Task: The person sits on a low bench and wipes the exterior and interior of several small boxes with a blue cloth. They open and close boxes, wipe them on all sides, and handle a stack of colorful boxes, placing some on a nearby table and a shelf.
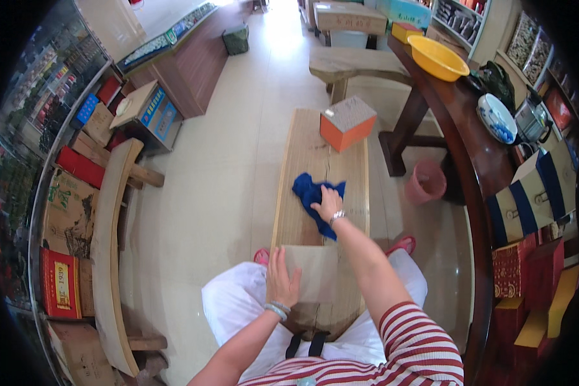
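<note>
A wooden bench [313, 144] stretches out before me between my knees. My right hand [329, 205] is on a crumpled blue cloth [310, 190] at the middle of the bench, its fingers partly on the fabric. My left hand [283, 282] lies along the left edge of a flat-topped beige box or sheet [316, 272], its thumb apart from the fingers. Whether that piece has depth is hard to tell. Farther along the bench stands an orange box with a speckled grey top [349, 123], a small white spot near one corner.
At right, a dark wooden table [458, 125] carries a yellow basin [438, 58], a blue-and-white dish [497, 118] and a glass kettle [532, 120]. A pink bin [425, 182] stands beneath its edge. Another wooden bench [107, 251] and cartons [70, 210] line the left.
</note>
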Motion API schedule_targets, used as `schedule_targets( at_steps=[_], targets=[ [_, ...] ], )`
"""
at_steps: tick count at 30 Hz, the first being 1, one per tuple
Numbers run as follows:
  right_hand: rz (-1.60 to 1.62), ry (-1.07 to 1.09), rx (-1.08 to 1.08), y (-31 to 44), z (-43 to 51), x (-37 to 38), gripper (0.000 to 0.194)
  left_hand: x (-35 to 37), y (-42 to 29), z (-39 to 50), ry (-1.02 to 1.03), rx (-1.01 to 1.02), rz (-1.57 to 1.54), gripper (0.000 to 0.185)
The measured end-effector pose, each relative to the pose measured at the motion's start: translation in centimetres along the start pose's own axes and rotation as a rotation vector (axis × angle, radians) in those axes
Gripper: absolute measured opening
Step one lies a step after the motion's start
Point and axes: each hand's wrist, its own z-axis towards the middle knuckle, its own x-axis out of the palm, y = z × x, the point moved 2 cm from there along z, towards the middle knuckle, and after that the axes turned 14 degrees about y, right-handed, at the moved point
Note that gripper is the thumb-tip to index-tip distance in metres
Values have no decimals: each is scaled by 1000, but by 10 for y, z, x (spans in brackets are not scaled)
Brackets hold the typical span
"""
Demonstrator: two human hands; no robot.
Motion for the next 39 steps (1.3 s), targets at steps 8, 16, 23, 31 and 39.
schedule_targets(
  at_steps=[8, 16, 23, 31, 39],
  targets=[
    [442, -171, -143, 0, -64, -76, 28, 5, 7, 1, 16, -30, -16, 67],
    [689, -155, -369, 71, -214, -233, 30, -1, 4, 0, -74, -39, -141, 74],
    [1305, 391, -382, 104, -305, -242, 40, 1, -67, 9, 329, 255, -901, 49],
    [975, 437, -422, 65, -359, -233, 45, -36, -81, -39, 711, 212, -987, 11],
    [233, -273, -417, 27, -359, -199, 37, -93, -133, -11, 219, 454, -228, 27]
  ],
)
